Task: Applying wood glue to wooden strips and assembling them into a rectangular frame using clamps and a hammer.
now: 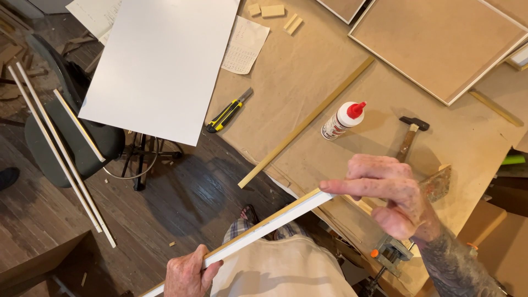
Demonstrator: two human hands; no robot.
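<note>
- The left hand (187, 274), at the bottom of the frame left of centre, is clenched around the lower end of a long white wooden strip (264, 225), fingers wrapped over its edge.
- The strip runs diagonally up to the right, crossing above the person's light apron and ending near the middle right of the frame.
- The right hand (393, 198), right of centre, is not gripping: its forefinger is stretched out leftward with the tip touching the strip's upper end, the other fingers loosely curled.
- Just behind the right hand lies a hammer (410, 137) with a wooden handle, on the brown paper covering the workbench (308, 60).
- Left of the hammer a white glue bottle (342, 121) with a red cap lies on its side.
- Beside it a thin, bare wooden strip (305, 124) slants across the bench, its lower end jutting past the edge.
- Further left a yellow and black utility knife (228, 111) rests near a large white board (162, 63) in the upper left.
- A framed brown panel (440, 44) fills the upper right.
- At the left, more white strips (58, 151) lean across a dark stool (77, 140) over the wooden floor.
- A metal clamp (389, 256) with an orange button sits at the bench edge under the right wrist.
</note>
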